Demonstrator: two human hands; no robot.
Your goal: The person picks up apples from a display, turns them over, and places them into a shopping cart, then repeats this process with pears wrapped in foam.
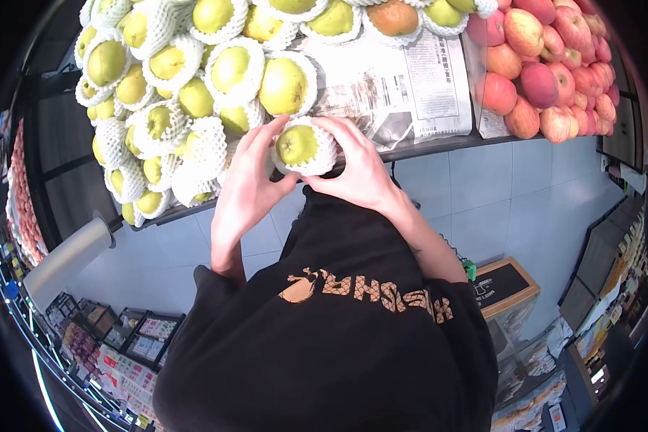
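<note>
Both hands cup one netted pear (297,146) at the shelf's (439,144) front edge: the left hand (246,189) holds its left flank, the right hand (356,167) curls over its right, each grip wrapped on the foam sleeve. To my eye, light, even pressure suits, keeping the netting snug. Other netted pears (194,101) crowd just left; red apples (547,65) sit well to the right.

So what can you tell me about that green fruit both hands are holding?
The pear is round and yellow-green, with a small dark stem dimple facing up. A white foam net sleeve wraps its sides. It sits at the shelf's front edge beside newspaper. The left hand and right hand cup it from both sides.
</note>
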